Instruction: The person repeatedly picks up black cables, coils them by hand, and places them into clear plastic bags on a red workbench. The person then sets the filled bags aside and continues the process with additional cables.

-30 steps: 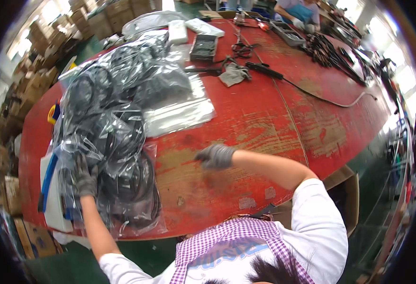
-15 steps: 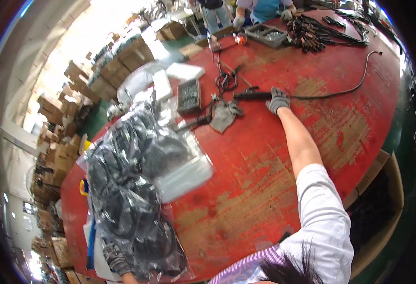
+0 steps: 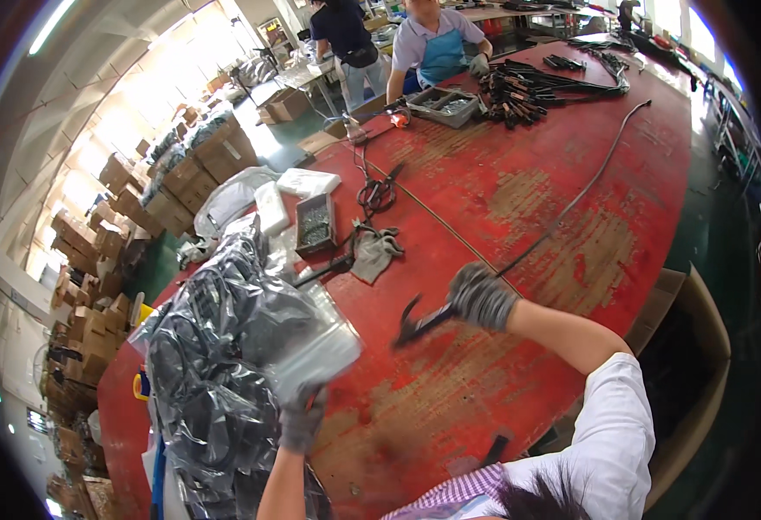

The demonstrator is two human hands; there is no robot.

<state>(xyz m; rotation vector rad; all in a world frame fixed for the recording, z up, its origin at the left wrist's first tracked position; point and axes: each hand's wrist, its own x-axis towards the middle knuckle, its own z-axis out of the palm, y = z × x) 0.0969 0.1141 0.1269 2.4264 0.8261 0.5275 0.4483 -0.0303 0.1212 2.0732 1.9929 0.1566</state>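
My right hand [image 3: 482,297], in a grey glove, grips a black tool [image 3: 417,326] with a long black cable [image 3: 571,204] trailing away across the red table [image 3: 528,182]. The tool is lifted just above the tabletop. My left hand [image 3: 301,419], also gloved, rests on the near edge of a heap of clear plastic bags holding coiled black cables [image 3: 224,347], next to a flat clear bag [image 3: 315,351].
A small grey tray of parts [image 3: 315,224], a grey rag [image 3: 373,253], white packets [image 3: 307,182] and scissors-like tools [image 3: 376,195] lie mid-table. Another person in a blue apron [image 3: 439,48] works at the far end beside bundled black tools [image 3: 519,87]. An open cardboard box [image 3: 701,347] stands at right; more cartons [image 3: 172,191] are stacked at left.
My right hand has drawn back from the far reach toward me, now holding the black tool with its cable. The view has swung; my left hand stays on the bag heap.
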